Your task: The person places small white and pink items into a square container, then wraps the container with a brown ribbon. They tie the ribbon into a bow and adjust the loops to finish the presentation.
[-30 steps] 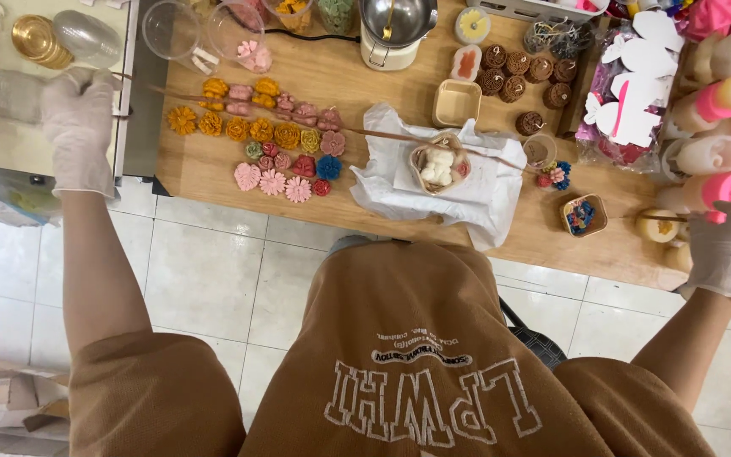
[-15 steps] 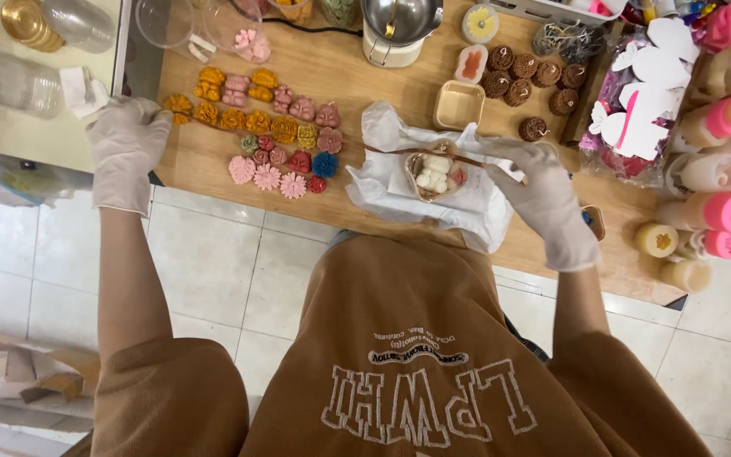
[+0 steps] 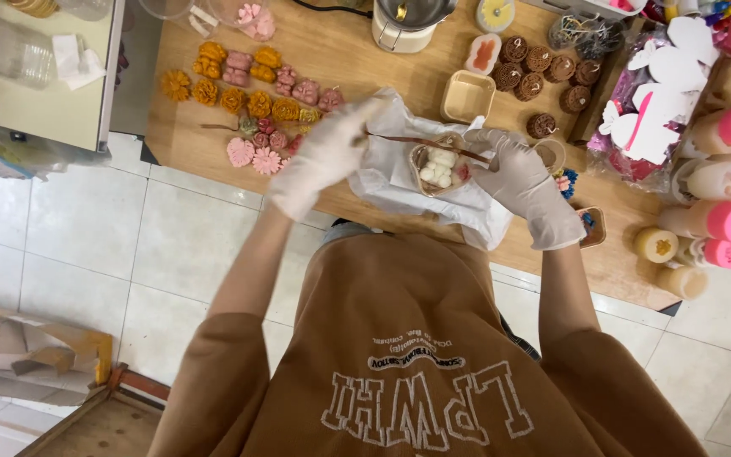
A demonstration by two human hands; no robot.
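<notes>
Right hand in a white glove, fingers curled round the rim of a small heart-shaped candle cup, centre frame on white tissue paper on the wooden table. Left hand blurred; its grip I cannot tell. A thin stick crosses the cup. Looks light and fragile, wax possibly soft: best held by the walls. Far side of the cup hidden.

White gloves, brown shirt, orange and pink wax flowers, tan wooden table.
</notes>
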